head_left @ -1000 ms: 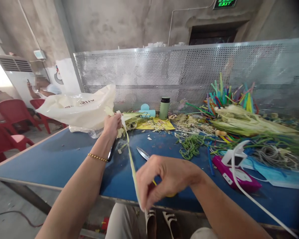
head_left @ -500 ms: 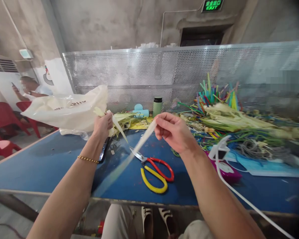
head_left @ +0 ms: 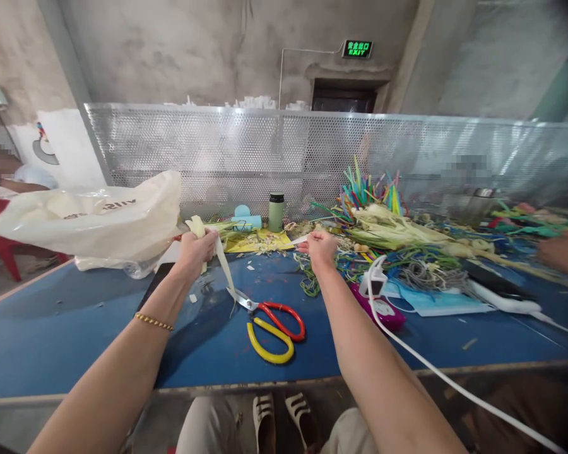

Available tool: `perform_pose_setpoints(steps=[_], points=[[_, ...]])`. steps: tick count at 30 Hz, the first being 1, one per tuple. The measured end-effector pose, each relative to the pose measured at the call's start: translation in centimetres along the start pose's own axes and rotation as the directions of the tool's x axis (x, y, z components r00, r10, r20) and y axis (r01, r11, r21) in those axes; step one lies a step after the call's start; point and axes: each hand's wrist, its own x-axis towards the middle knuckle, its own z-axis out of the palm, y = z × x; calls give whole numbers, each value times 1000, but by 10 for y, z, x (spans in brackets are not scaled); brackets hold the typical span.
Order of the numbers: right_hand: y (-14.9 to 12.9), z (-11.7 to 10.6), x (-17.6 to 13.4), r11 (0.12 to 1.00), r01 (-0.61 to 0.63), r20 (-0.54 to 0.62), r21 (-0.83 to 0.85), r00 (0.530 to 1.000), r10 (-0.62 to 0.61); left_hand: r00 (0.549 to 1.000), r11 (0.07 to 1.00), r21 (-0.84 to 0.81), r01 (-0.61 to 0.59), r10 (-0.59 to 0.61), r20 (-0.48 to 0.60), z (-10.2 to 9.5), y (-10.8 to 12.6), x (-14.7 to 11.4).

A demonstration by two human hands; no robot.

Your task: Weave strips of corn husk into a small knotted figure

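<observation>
Left to right: our left hand [head_left: 196, 248] is closed around a bundle of pale corn husk [head_left: 199, 228] above the blue table [head_left: 76, 328], well in from its near edge; one strip hangs toward the scissors [head_left: 267, 318]. Our right hand [head_left: 320, 247] pinches a torn husk strip [head_left: 299, 240]. We judge the stripping partly done, most of the bundle still whole. Since half a second ago, the right hand has carried the strip farther back toward the husk heap [head_left: 388, 230].

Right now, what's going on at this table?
A person at a blue table is handling pale husk strips. The left hand grips a bunch of husk, one strip hanging toward the scissors lying below. The right hand pinches a thin strip over the table. Dyed strips and more husks are heaped to the right; another person's hand shows at the far right.
</observation>
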Motion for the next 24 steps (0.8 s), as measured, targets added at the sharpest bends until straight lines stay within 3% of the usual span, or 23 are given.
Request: perform_pose_setpoints(steps=[3, 12, 15, 18, 21, 23, 24], points=[[11, 4, 4, 998, 1, 14, -62, 1000, 0, 997, 997, 44, -66, 65, 28, 5, -6, -1], [23, 20, 3, 977, 14, 92, -211, 996, 5, 993, 983, 159, -92, 78, 89, 13, -12, -5], [17, 17, -2, 955, 87, 133, -285, 990, -51, 991, 986, 145, -83, 66, 118, 13, -12, -7], [0, 17, -15, 928, 199, 186, -316, 972, -145, 971, 996, 83, -42, 21, 238, 14, -10, -11], [-21, 25, -40, 912, 298, 412, -281, 896, -166, 940, 998, 69, 14, -36, 338, 19, -7, -18], [-33, 32, -59, 943, 308, 671, -125, 727, -149, 934, 995, 96, 20, -53, 354, 24, -6, -22], [-37, 35, -68, 947, 313, 717, -73, 676, -168, 934, 994, 105, 17, -54, 354, 26, -6, -24]])
